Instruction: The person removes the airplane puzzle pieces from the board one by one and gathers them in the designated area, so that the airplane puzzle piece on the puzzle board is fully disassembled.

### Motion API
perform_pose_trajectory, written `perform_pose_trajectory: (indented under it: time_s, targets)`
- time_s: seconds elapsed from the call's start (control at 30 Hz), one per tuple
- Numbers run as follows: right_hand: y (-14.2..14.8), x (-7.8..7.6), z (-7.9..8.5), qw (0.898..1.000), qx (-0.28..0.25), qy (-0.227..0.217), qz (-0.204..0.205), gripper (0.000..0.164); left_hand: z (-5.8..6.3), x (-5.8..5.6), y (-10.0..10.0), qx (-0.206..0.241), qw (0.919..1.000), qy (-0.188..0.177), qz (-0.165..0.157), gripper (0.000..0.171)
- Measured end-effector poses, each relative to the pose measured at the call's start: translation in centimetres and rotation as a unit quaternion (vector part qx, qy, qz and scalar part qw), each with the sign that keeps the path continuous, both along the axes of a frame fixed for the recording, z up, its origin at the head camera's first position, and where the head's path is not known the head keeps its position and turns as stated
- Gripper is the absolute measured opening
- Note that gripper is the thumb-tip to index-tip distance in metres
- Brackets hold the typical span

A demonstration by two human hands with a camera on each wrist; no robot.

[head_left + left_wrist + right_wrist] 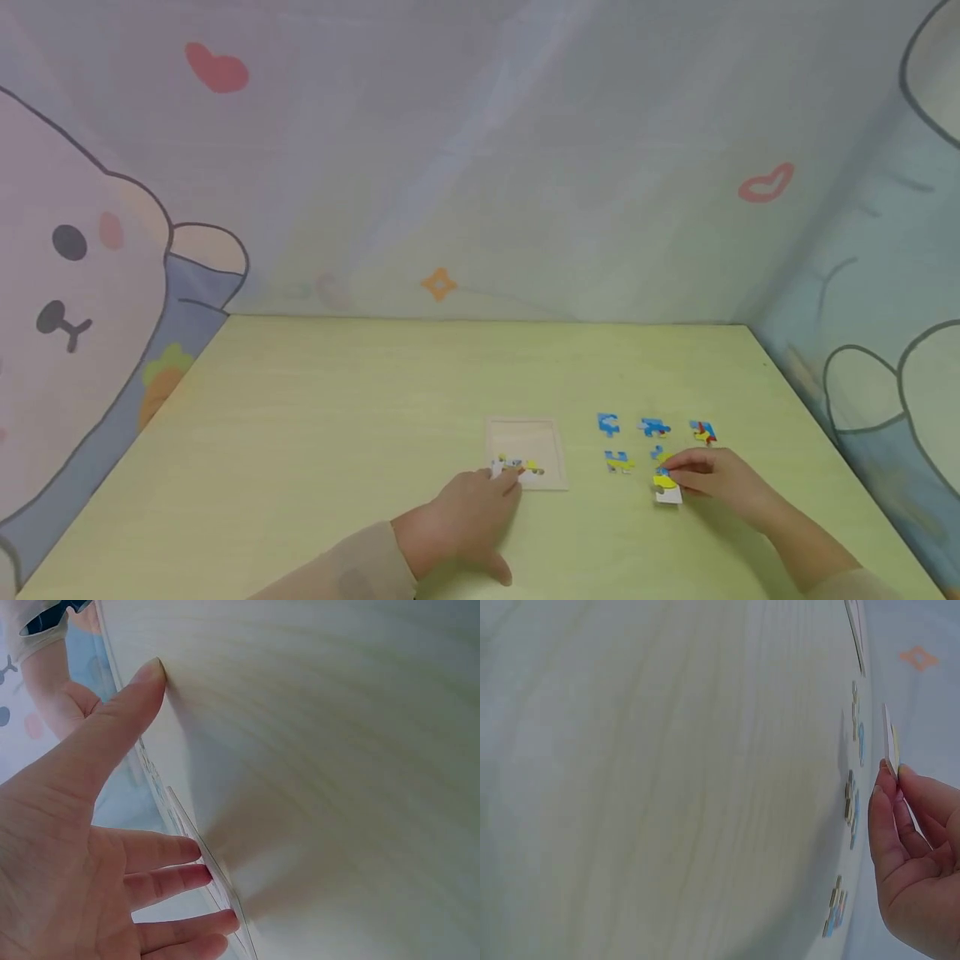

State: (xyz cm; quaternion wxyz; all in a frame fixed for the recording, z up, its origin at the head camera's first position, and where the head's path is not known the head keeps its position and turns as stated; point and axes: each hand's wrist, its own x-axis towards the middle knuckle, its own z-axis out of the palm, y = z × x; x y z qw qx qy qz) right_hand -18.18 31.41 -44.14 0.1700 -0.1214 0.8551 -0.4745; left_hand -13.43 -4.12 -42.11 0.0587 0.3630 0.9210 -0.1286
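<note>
A pale square puzzle tray point(561, 458) lies at the middle of the table, with joined jigsaw pieces point(536, 467) along its near side. My left hand point(474, 515) rests at the tray's near left corner, fingers extended and thumb spread. In the left wrist view, its fingertips touch the tray's edge point(229, 889). To the right, my right hand point(722, 481) pinches a yellow, blue and white jigsaw piece point(666, 487) between thumb and fingers. The right wrist view shows this piece point(890, 742) edge-on, raised off the table. Left fingers partly cover the pieces in the tray.
Several loose jigsaw pieces lie right of the tray: a blue one point(608, 424), a second blue one point(655, 427), a red-and-yellow one point(703, 431) and a blue-yellow one point(618, 462). Another piece point(659, 454) is partly behind the right hand. A printed curtain point(480, 167) hangs behind the table.
</note>
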Motion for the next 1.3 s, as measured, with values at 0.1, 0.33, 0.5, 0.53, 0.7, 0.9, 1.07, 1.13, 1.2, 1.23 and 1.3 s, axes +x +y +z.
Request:
perform_pose_trajectory:
  time_s: [0.1,0.33,0.5,0.53,0.7,0.9,1.07,1.13,1.2,1.23,1.3]
  targets:
    - [0.6,0.0,0.0,1.0,0.006,-0.002,-0.009,0.028,0.2,0.0,0.0,-0.005,1.0,-0.001,0.007,0.101]
    - [2.6,0.7,0.0,0.999,0.027,0.0,-0.022,0.032,0.3,0.1,0.1,-0.012,0.9999,-0.004,0.006,0.102]
    - [4.1,1.1,-0.2,0.999,0.042,0.01,-0.033,0.033,0.3,0.2,0.1,-0.003,1.0,-0.007,0.005,0.1]
    - [4.4,1.1,-0.3,0.998,0.044,0.012,-0.036,0.033,0.3,0.2,0.1,-0.003,1.0,-0.007,0.006,0.1]
    - [5.6,1.2,-0.5,0.996,0.066,0.01,-0.052,0.032,0.3,0.2,0.1,-0.008,0.9999,-0.009,0.007,0.101]
    - [6.1,1.4,-0.6,0.993,0.1,0.011,-0.068,0.028,0.2,0.1,0.1,-0.011,0.9999,-0.004,0.004,0.101]
    - [6.5,1.5,-0.8,0.993,0.104,0.016,-0.055,0.025,0.2,0.1,0.1,-0.011,0.9998,-0.011,0.01,0.103]
    - [6.6,1.4,-0.9,0.991,0.119,0.029,-0.054,0.023,0.2,0.2,0.1,-0.008,0.9998,-0.013,0.014,0.103]
    - [6.6,1.4,-0.9,0.987,0.142,0.04,-0.059,0.02,0.2,0.2,0.1,-0.003,0.9998,-0.014,0.014,0.102]
    - [6.6,1.4,-0.9,0.985,0.154,0.045,-0.062,0.019,0.2,0.2,0.1,0.0,0.9998,-0.013,0.014,0.102]
    - [6.6,1.3,-0.9,0.981,0.175,0.054,-0.066,0.017,0.2,0.1,0.1,0.003,0.9999,-0.011,0.012,0.101]
